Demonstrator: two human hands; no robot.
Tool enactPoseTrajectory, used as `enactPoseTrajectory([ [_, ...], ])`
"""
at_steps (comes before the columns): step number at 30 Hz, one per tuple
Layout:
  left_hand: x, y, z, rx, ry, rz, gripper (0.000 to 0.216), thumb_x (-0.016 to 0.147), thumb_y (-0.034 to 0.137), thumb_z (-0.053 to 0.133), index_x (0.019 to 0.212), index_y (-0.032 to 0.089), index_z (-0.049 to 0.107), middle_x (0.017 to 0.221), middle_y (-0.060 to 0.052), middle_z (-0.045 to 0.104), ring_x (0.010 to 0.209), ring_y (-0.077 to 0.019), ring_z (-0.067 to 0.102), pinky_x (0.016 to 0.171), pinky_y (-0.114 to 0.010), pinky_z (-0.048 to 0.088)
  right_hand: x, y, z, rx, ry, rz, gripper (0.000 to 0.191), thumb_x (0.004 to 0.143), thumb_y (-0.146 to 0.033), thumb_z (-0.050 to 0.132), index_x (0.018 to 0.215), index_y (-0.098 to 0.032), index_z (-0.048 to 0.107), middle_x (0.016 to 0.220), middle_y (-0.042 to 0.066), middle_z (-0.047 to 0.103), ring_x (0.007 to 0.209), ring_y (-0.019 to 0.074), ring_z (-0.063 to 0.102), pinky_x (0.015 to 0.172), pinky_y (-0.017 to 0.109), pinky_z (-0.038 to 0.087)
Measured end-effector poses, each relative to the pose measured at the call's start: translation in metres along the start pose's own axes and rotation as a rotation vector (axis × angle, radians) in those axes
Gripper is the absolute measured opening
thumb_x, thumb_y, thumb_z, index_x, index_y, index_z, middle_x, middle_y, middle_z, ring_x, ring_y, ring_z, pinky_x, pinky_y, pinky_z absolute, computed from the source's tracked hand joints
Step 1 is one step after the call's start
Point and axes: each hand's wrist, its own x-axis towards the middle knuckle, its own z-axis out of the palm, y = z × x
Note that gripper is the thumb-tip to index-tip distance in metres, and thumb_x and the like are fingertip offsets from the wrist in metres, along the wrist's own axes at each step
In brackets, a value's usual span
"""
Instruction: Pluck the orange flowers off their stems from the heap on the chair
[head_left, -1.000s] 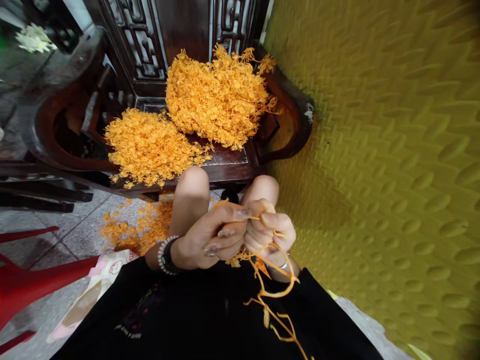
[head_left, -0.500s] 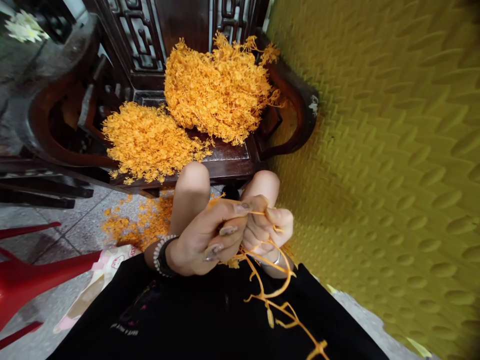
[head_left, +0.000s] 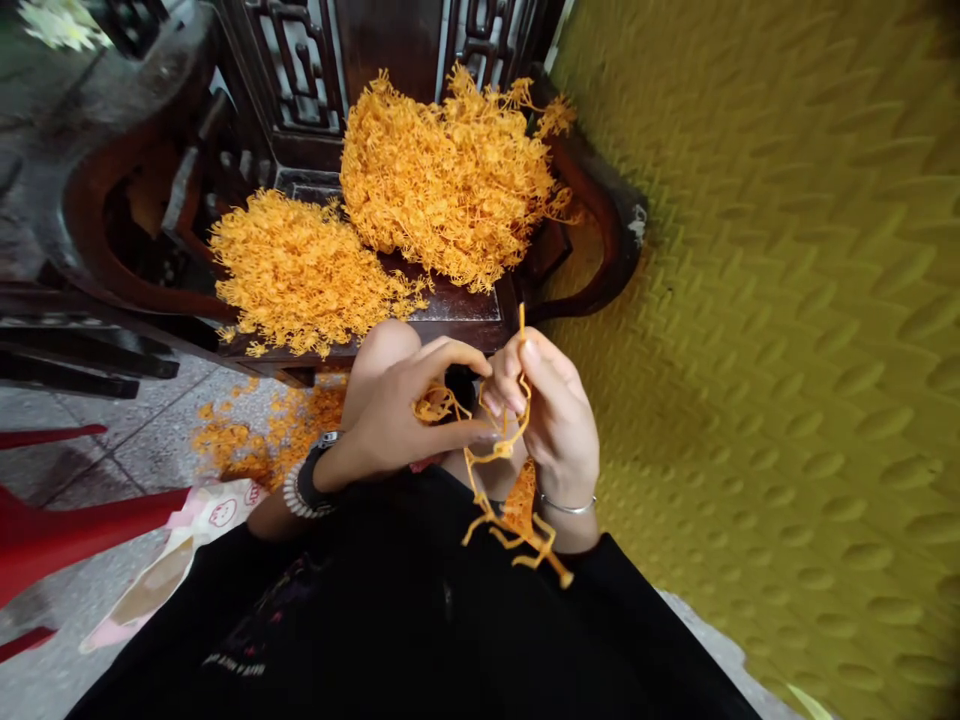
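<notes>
My right hand (head_left: 559, 400) pinches an orange branching stem (head_left: 501, 450) between thumb and fingers. A short end of the stem sticks up above the pinch, and the rest dangles in front of my black shirt, forking into bare twigs. Close beside it, my left hand (head_left: 409, 410) has its thumb and forefinger apart around the twigs. Small orange flowers (head_left: 433, 405) are tucked in its palm under curled fingers, which are partly hidden. On the chair seat, a large heap of orange flower sprays (head_left: 450, 180) lies behind a smaller pile of loose orange blossoms (head_left: 300, 275).
The carved dark wooden chair (head_left: 615, 270) faces me, its arms curving round the heaps. Fallen orange bits (head_left: 277, 430) litter the tiled floor. A red stool (head_left: 82, 540) and a pinkish-white bag (head_left: 217, 510) are at left. A textured yellow surface (head_left: 787, 350) rises at right.
My hands have moved apart; the right has risen and turned upright with the stem. The left has opened its thumb and forefinger, and the dangling stem has swung upward and left.
</notes>
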Motion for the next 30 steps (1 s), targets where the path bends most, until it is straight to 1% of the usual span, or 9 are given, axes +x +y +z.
enactPoseTrajectory([
  [3,0.001,-0.003,0.002,0.109,-0.089,-0.123,0.052,0.071,0.047,0.071,0.111,0.021,0.052,0.103,-0.005,0.063,0.089,-0.0184,0.059,0.077,-0.03,0.045,0.004,0.0,0.0,0.004,0.044,0.002,0.023,0.087,-0.036,0.056,0.071,-0.02,0.05,0.051,-0.007,0.043,0.046,0.0068,0.043,0.048,0.019,0.041],
  [7,0.009,-0.014,0.019,-0.051,-0.161,-0.242,0.051,0.075,0.039,0.068,0.116,0.02,0.047,0.099,-0.006,0.062,0.087,-0.018,0.06,0.075,-0.03,0.047,0.01,-0.003,0.0,0.04,0.046,0.061,0.021,0.085,-0.039,0.057,0.076,-0.021,0.051,0.057,-0.006,0.049,0.048,0.0066,0.048,0.046,0.019,0.043],
  [9,0.011,-0.015,0.026,-0.178,-0.203,-0.255,0.041,0.078,0.033,0.064,0.112,0.017,0.049,0.096,-0.006,0.062,0.084,-0.0161,0.059,0.072,-0.027,0.046,0.014,-0.01,-0.002,0.082,0.041,0.113,0.021,0.085,-0.041,0.057,0.078,-0.022,0.052,0.055,-0.008,0.045,0.044,0.0056,0.043,0.043,0.018,0.041],
  [11,0.011,-0.013,0.028,-0.206,-0.264,-0.271,0.021,0.084,0.031,0.056,0.095,0.014,0.055,0.085,-0.005,0.062,0.075,-0.013,0.057,0.065,-0.024,0.043,0.017,-0.02,-0.006,0.1,0.062,0.15,0.02,0.086,-0.04,0.055,0.077,-0.022,0.052,0.049,-0.01,0.035,0.04,0.0047,0.033,0.041,0.017,0.036],
  [14,0.005,-0.005,0.025,-0.109,-0.3,-0.241,0.029,0.091,0.033,0.042,0.073,0.013,0.055,0.067,-0.002,0.057,0.063,-0.0101,0.049,0.058,-0.022,0.036,0.017,-0.037,-0.012,0.054,0.096,0.185,0.022,0.089,-0.038,0.05,0.073,-0.023,0.051,0.047,-0.01,0.019,0.038,0.0054,0.019,0.04,0.017,0.031],
  [17,-0.002,-0.001,0.018,0.002,-0.246,-0.169,0.03,0.092,0.03,0.04,0.07,0.014,0.055,0.062,0.0,0.054,0.057,-0.0093,0.044,0.055,-0.022,0.031,0.011,-0.047,-0.014,0.024,0.046,0.229,0.025,0.089,-0.036,0.051,0.068,-0.022,0.048,0.047,-0.009,0.013,0.04,0.0068,0.014,0.041,0.018,0.029],
  [20,-0.006,-0.002,0.011,0.034,-0.348,-0.123,0.027,0.091,0.025,0.041,0.069,0.015,0.054,0.059,0.002,0.051,0.053,-0.0081,0.04,0.053,-0.021,0.028,0.002,-0.05,-0.013,0.018,-0.016,0.279,0.029,0.086,-0.037,0.055,0.064,-0.022,0.044,0.048,-0.009,0.011,0.042,0.0075,0.013,0.041,0.02,0.029],
  [26,-0.014,0.001,-0.003,-0.181,-0.514,-0.141,0.031,0.092,0.034,0.039,0.072,0.014,0.053,0.058,0.003,0.044,0.052,-0.0073,0.036,0.052,-0.021,0.028,-0.013,-0.055,0.0,-0.043,0.02,0.388,0.035,0.09,-0.038,0.05,0.06,-0.021,0.041,0.048,-0.009,0.012,0.042,0.0066,0.015,0.044,0.022,0.031],
  [30,-0.021,0.007,-0.004,-0.376,-0.585,-0.337,0.035,0.091,0.041,0.043,0.069,0.015,0.05,0.058,0.003,0.042,0.052,-0.0072,0.036,0.049,-0.021,0.028,-0.02,-0.062,0.009,0.078,-0.013,0.405,0.032,0.091,-0.032,0.048,0.061,-0.02,0.045,0.048,-0.009,0.013,0.043,0.0062,0.017,0.047,0.02,0.032],
])
